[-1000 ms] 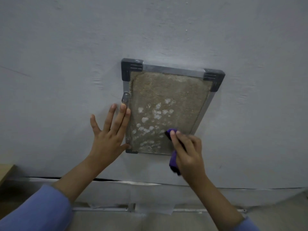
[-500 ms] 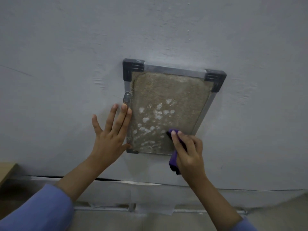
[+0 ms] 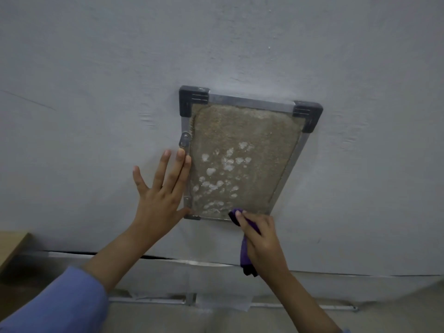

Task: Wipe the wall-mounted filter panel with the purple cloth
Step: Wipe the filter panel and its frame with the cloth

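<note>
The filter panel (image 3: 242, 145) hangs on the grey wall: a brownish, dusty mat with pale blotches in a metal frame with black corner caps. My left hand (image 3: 159, 197) lies flat and open against the wall, its fingers touching the frame's left edge below a small metal latch (image 3: 185, 140). My right hand (image 3: 260, 239) grips the purple cloth (image 3: 245, 253) and presses it against the panel's lower right corner. Part of the cloth hangs down under my palm.
A metal strip (image 3: 192, 261) runs along the wall's foot, with a thin rail (image 3: 187, 301) lower down. A wooden surface corner (image 3: 12, 243) shows at the left edge. Grey wall surrounds the panel on all sides.
My right hand with the cloth has slid down the mat from its lower middle to the bottom right corner. My left hand has stayed in place.
</note>
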Available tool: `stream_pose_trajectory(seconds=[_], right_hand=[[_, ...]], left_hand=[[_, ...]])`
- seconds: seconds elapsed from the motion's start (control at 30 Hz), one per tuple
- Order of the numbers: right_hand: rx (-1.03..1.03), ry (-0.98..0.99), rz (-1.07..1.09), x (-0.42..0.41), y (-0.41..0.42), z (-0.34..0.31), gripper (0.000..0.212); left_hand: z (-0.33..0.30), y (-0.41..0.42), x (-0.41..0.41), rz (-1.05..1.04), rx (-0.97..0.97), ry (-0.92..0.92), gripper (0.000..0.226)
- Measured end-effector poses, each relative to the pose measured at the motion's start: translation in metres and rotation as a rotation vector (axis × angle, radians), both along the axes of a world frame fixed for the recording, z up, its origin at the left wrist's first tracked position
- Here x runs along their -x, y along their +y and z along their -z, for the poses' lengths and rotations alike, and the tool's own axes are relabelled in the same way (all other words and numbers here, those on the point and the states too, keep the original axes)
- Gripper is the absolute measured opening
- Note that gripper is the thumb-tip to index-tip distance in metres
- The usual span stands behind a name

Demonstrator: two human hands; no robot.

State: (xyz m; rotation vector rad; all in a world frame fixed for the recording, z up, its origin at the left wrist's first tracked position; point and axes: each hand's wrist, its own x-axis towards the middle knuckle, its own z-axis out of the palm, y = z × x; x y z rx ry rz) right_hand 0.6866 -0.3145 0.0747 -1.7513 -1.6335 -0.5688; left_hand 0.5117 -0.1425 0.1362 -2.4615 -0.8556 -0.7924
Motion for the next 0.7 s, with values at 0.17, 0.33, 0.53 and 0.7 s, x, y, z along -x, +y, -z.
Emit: stream_pose_trajectory(seconds=[0.17,0.33,0.53,0.7], right_hand=[[-0.174,0.754,-0.162,0.021,-0.007,-0.060,0.043],[-0.144,1.473,-0.430,0.044,-0.009,-0.089,0.032],[-0.147,1.475,-0.377,0.056,-0.008,-0.094,0.023],[-0.123,1.558,-0.380,0.054,-0.012,-0.092,0.022]], left_hand=[[-0.008,-0.027,0.008,0.064,0.116,-0.161,0.093],[-0.016,-0.073,0.006,0.378,0.968,-0.415,0.044],[-0.015,-0.098,0.005,0.599,1.362,-0.657,0.009],[-0.014,-0.094,0.017,0.559,1.336,-0.628,0.004]])
